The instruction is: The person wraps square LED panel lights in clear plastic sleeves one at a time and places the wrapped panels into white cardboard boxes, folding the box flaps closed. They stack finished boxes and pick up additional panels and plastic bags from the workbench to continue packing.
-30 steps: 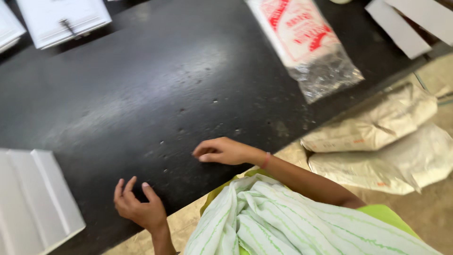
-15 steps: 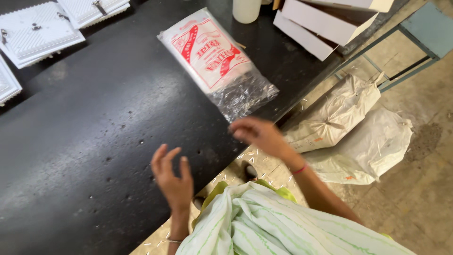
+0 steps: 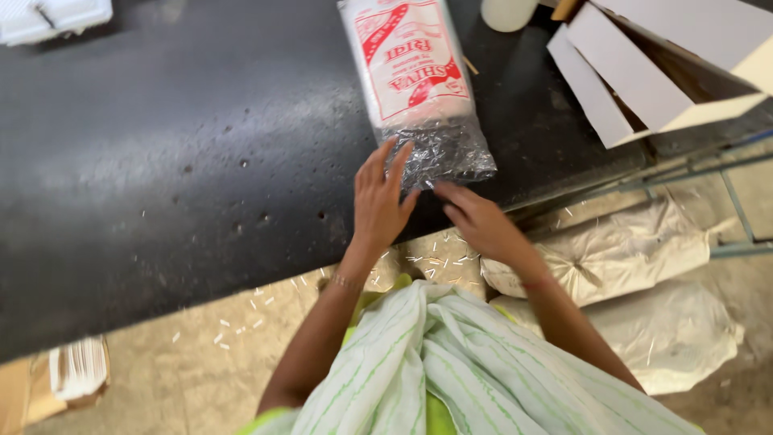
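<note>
Plastic packet (image 3: 419, 84): clear film w/ red-and-white printed panel, lies flat on black worktop (image 3: 185, 161), long axis running away from the person, near end at the front edge of the top. That near end is crinkled, silvery, unprinted.

Left hand (image 3: 380, 201): palm down, fingers spread apart, fingertips (image 3: 392, 153) touching the packet's near-left corner. Not closed on anything.

Right hand (image 3: 481, 221): palm down, fingers extended and loosely apart, tips at the packet's near edge; contact vs. just short of it cannot be told. Nothing clamped.

Surroundings: white open cardboard box (image 3: 660, 64) on worktop, right of packet, apart from it. Pale cylindrical container (image 3: 507, 12) at far edge, between packet and box. Filled pale sacks (image 3: 628, 258) on floor below the worktop's right end. Small white scraps (image 3: 241, 322) scattered on floor.
</note>
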`<control>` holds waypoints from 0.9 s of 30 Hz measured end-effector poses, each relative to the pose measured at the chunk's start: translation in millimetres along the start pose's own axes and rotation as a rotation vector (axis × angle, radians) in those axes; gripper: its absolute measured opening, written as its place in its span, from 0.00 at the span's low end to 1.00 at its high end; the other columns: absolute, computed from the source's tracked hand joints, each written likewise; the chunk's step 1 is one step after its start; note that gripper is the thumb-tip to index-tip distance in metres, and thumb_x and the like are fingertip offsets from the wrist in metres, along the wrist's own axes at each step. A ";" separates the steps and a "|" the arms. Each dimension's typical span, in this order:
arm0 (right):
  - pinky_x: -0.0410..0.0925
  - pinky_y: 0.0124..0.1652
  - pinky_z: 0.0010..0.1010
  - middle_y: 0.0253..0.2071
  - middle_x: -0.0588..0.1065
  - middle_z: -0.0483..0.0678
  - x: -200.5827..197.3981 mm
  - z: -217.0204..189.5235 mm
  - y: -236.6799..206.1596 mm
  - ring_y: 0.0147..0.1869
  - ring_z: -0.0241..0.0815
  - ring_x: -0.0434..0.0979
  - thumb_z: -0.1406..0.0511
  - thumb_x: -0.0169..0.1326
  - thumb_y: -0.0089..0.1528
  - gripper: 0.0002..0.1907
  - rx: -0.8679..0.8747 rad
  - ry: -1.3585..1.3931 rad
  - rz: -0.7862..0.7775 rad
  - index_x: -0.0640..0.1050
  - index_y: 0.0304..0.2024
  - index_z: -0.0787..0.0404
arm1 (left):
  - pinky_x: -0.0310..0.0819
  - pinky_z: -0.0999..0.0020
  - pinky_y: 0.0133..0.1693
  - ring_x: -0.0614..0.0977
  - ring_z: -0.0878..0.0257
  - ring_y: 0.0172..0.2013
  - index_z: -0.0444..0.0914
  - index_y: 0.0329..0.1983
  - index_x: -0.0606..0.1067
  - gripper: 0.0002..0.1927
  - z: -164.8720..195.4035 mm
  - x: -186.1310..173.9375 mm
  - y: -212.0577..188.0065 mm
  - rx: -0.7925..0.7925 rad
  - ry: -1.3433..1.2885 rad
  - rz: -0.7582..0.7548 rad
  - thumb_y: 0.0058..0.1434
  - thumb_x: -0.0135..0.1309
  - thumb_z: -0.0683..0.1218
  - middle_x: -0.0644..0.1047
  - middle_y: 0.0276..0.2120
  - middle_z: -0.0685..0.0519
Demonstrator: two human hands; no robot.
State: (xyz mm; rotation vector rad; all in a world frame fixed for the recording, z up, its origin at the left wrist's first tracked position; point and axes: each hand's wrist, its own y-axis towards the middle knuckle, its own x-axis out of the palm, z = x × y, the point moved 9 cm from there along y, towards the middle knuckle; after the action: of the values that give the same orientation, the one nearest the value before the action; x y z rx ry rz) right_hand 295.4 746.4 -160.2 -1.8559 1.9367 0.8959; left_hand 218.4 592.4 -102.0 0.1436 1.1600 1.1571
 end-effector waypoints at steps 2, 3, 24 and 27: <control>0.60 0.66 0.47 0.65 0.67 0.67 21.8 15.2 30.9 0.71 0.66 0.65 0.71 0.47 0.66 0.24 -0.072 -0.134 0.089 0.67 0.66 0.71 | 0.68 0.57 0.59 0.76 0.50 0.58 0.40 0.54 0.76 0.17 0.1 13.1 24.3 -0.021 -0.010 0.027 0.61 0.62 0.42 0.75 0.56 0.51; 0.60 0.69 0.47 0.66 0.68 0.64 26.9 24.2 48.6 0.72 0.65 0.65 0.72 0.47 0.66 0.23 -0.082 -0.208 0.131 0.68 0.65 0.69 | 0.70 0.59 0.58 0.77 0.54 0.57 0.42 0.49 0.77 0.10 2.5 16.3 31.8 -0.022 -0.016 0.041 0.66 0.61 0.42 0.78 0.53 0.56; 0.72 0.57 0.37 0.53 0.79 0.51 -34.6 105.7 150.6 0.56 0.48 0.79 0.71 0.53 0.62 0.15 -0.059 -0.207 0.353 0.80 0.51 0.60 | 0.78 0.63 0.45 0.82 0.56 0.39 0.40 0.46 0.73 0.08 -24.6 60.3 -7.0 -0.528 -0.296 -0.025 0.69 0.60 0.45 0.77 0.41 0.48; 0.70 0.58 0.39 0.51 0.78 0.54 -45.8 91.1 152.3 0.56 0.53 0.77 0.70 0.58 0.58 0.17 -0.086 -0.205 0.396 0.80 0.51 0.63 | 0.79 0.64 0.46 0.84 0.56 0.45 0.41 0.48 0.74 0.08 6.6 98.2 -14.6 -0.345 -0.294 -0.281 0.69 0.57 0.48 0.80 0.44 0.49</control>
State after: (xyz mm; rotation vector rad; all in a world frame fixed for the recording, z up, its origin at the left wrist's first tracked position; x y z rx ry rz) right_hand 134.3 833.6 -167.2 -1.3750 2.1970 1.2490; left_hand 226.3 664.0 -170.6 -0.1094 0.6844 1.0276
